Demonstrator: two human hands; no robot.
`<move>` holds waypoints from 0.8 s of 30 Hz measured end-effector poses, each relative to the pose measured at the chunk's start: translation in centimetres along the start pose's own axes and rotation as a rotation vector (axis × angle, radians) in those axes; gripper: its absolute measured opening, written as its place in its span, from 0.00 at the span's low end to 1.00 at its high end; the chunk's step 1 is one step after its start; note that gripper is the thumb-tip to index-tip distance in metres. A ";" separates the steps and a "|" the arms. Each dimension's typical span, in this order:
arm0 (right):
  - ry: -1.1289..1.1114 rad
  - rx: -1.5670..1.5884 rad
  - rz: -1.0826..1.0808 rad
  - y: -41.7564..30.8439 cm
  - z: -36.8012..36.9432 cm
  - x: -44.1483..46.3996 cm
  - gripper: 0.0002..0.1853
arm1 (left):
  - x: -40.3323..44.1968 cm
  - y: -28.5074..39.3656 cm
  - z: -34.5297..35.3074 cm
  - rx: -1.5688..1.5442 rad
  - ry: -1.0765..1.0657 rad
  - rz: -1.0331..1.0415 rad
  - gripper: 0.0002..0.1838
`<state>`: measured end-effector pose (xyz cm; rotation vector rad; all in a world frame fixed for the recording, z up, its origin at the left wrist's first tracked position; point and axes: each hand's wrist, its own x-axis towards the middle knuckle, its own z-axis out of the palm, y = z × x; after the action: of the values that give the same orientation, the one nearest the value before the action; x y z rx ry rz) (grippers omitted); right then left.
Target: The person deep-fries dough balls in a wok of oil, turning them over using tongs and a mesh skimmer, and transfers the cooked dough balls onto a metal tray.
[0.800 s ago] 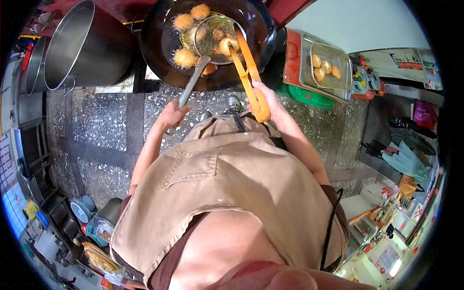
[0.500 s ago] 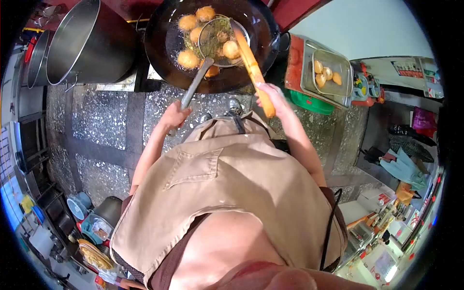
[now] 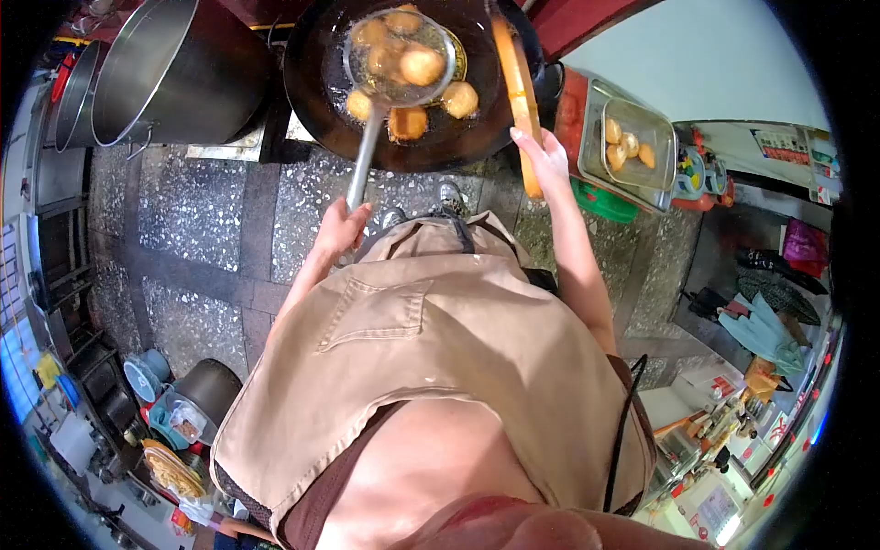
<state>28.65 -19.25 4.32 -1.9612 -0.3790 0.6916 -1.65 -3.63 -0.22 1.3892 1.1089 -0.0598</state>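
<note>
Single head cam, worn by the person (image 3: 431, 472) near me. Fisheye, aimed steeply down, slightly forward; corners black. Chest and beige apron (image 3: 495, 339) closest, filling lower middle. Left hand (image 3: 343, 229) and right hand (image 3: 546, 163) mid-range, upper half. Wok (image 3: 440, 156) farther out, cropped by top edge. Terrazzo floor (image 3: 197, 220) lies below; room curves around the sides.

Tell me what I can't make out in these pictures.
Head view:
- Far rim of round black wok: cut off by top edge.
- Some round golden balls: veiled by round metal mesh strainer.
- Bottom of tall dark metal pot: behind its wall.
- White-red poster lettering: too small.
</note>
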 end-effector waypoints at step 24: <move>-0.288 -0.769 0.016 -1.3 10.2 8.5 0.32 | -3.6 1.5 -2.2 -0.154 0.391 0.066 0.12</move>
<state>29.12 -6.97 -0.78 -2.5820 -0.9093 0.9319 -3.89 -3.47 3.60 1.3282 1.3560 0.3519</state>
